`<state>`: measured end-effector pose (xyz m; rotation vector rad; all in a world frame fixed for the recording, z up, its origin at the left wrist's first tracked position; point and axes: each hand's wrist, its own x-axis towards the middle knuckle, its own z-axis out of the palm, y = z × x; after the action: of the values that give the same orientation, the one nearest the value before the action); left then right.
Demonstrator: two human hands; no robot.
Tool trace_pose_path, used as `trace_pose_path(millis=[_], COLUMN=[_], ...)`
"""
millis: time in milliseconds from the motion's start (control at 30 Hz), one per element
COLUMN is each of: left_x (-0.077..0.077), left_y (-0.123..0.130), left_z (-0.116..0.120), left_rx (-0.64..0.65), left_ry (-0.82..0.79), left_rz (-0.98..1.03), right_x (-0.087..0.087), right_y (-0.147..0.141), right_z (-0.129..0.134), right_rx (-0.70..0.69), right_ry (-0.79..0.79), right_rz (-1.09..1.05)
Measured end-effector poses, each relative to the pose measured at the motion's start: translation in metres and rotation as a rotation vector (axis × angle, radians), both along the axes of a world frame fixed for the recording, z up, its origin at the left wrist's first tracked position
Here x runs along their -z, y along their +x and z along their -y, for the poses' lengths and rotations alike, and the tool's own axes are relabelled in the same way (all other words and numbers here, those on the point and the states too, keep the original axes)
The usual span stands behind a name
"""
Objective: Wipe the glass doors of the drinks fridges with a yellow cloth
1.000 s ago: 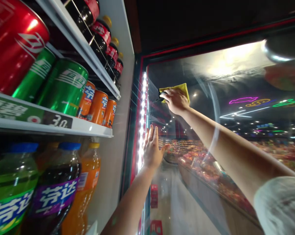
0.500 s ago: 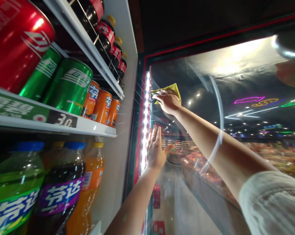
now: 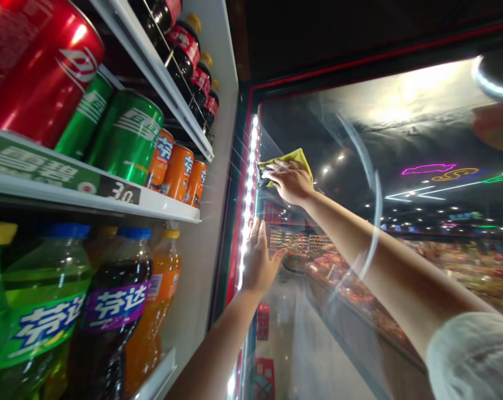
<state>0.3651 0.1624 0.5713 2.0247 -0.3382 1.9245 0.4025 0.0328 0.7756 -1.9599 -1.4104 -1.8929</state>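
Note:
A glass cooler door with a dark, red-lined frame fills the right side of the view. High near its left edge, my right hand presses a yellow cloth against the glass, fingers over it. Part of the cloth by the fingertips looks dark. Lower down, my left hand is open, fingers pointing up and thumb apart, against the door beside the lit LED strip. Whether its palm rests fully on the glass I cannot tell.
Left of the door, cooler shelves hold a red can, green cans, orange cans and soda bottles. Small cola bottles stand above behind a wire rail. Through the glass, a store aisle and display counters show.
The view has shifted slightly, with the shelves now further right and higher. My right hand and the cloth sit a little lower on the door; my left hand stays by the LED strip.

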Motion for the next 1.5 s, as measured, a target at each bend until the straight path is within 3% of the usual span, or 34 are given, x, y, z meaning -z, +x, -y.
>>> trace_pose_path(millis=[100,233,333,467,567,667,733,867,933,1133,1233,1333,1400,1500], left_x=[0.003,-0.009,-0.032,-0.071,-0.097,-0.117,-0.13,-0.149,-0.151,-0.133,-0.135,-0.141,-0.138,-0.124], left_y=[-0.004,-0.006,-0.005,-0.003,-0.001,0.0,0.002,0.008,0.011,0.015,0.016,0.016,0.016,0.016], left_z=[-0.006,-0.006,-0.003,0.002,0.002,0.002,0.003,0.017,0.028,0.065,0.085,0.1,0.106,0.117], left_rx=[0.003,-0.014,-0.029,-0.067,-0.077,-0.103,-0.128,-0.129,-0.136,-0.14,-0.118,-0.098,-0.09,-0.091], left_ry=[0.007,-0.01,-0.001,-0.008,0.004,0.038,0.056,0.045,0.032,0.14,0.219,0.169,0.139,0.158], left_rz=[0.008,0.05,0.059,0.016,0.009,-0.024,-0.059,-0.087,-0.089,-0.06,-0.032,-0.033,-0.044,-0.057], right_x=[0.02,0.052,0.046,0.027,0.037,0.052,0.051,0.032,0.031,0.063,0.054,0.041,0.042,0.056], right_y=[-0.002,-0.005,-0.003,-0.001,-0.003,-0.007,-0.008,-0.008,-0.008,-0.011,-0.009,-0.006,-0.006,-0.007], right_z=[-0.011,0.013,0.029,0.015,0.015,0.042,0.065,0.083,0.082,0.112,0.127,0.121,0.118,0.132], right_rx=[0.009,0.003,0.041,0.077,0.088,0.113,0.15,0.192,0.182,0.206,0.209,0.184,0.179,0.189], right_ry=[0.024,-0.173,-0.108,0.137,0.108,-0.039,-0.059,0.155,0.213,0.062,0.18,0.304,0.289,0.147], right_rz=[-0.006,0.051,0.073,0.041,0.039,0.081,0.099,0.076,0.069,0.072,0.077,0.055,0.037,0.037])
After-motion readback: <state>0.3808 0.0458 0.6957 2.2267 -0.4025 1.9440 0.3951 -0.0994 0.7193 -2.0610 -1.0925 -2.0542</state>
